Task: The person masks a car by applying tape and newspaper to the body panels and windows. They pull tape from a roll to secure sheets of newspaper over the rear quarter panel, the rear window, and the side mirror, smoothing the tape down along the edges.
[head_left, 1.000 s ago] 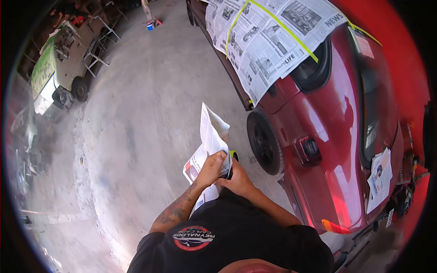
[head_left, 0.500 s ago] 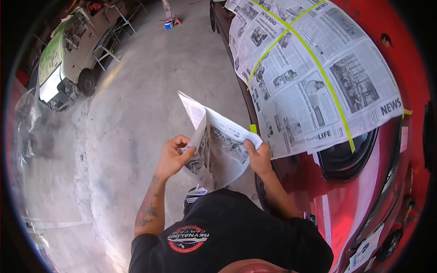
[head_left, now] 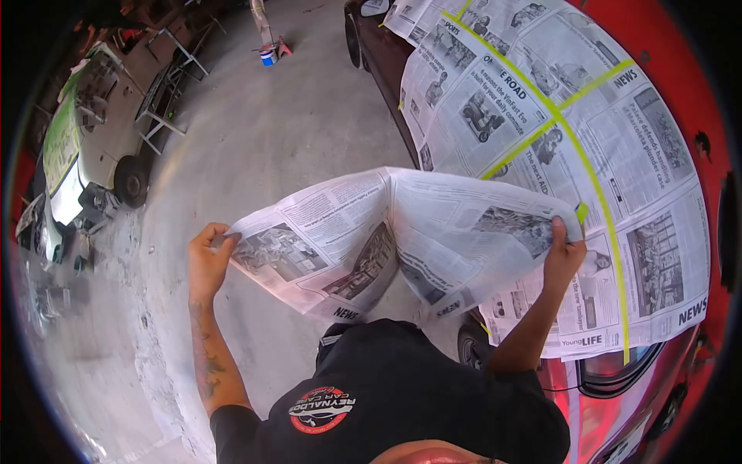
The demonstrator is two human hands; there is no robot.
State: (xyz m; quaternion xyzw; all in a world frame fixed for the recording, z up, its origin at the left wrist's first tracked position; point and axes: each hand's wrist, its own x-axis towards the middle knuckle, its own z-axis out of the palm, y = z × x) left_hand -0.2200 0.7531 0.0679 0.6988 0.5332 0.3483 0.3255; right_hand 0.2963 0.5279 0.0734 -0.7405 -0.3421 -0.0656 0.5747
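Note:
A newspaper sheet (head_left: 309,240) is spread wide in front of my chest, creased down its middle. My left hand (head_left: 210,259) pinches its left edge between thumb and fingers. At its right edge my right hand (head_left: 563,251) grips the paper, beside a small piece of yellow-green tape (head_left: 581,213). Behind it, the red car (head_left: 572,387) is covered with overlapping newspaper pages (head_left: 657,255). Long strips of yellow-green tape (head_left: 601,185) cross over those pages. The held sheet overlaps part of the covered car in view.
A white and green vehicle (head_left: 97,155) stands at the left, near a metal frame stand (head_left: 166,116). On the concrete floor (head_left: 255,124) farther off are a blue and white can (head_left: 268,57) and a red stand (head_left: 284,46). A car wheel (head_left: 470,344) shows beside the right forearm.
The folded newspaper has been opened out wide. My left hand has moved left and my right hand right, both still holding it. The view has shifted, with more of the covered car showing.

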